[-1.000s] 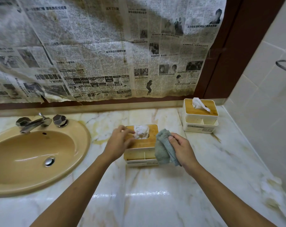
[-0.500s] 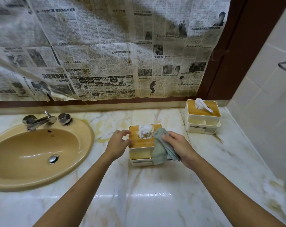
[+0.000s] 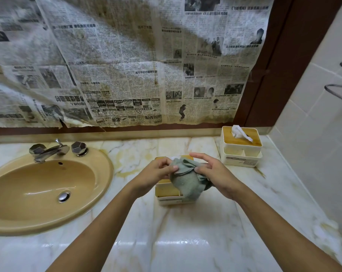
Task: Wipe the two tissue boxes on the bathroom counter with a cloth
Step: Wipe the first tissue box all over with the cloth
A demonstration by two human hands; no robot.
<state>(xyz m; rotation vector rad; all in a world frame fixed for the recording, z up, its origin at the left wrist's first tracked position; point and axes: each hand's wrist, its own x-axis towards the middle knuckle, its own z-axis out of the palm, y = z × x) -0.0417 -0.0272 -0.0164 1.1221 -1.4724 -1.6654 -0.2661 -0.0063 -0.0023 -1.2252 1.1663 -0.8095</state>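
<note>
Left grip (image 3: 155, 176) and right grip (image 3: 217, 174) pinch the cloth (image 3: 185, 180) over the near tissue box (image 3: 166, 191); we judge refolding, next a flat wipe

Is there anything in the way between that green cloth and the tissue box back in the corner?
Nothing visible. The left hand and right hand hold the cloth above the near tissue box; only marble counter lies between it and the corner tissue box.
</note>
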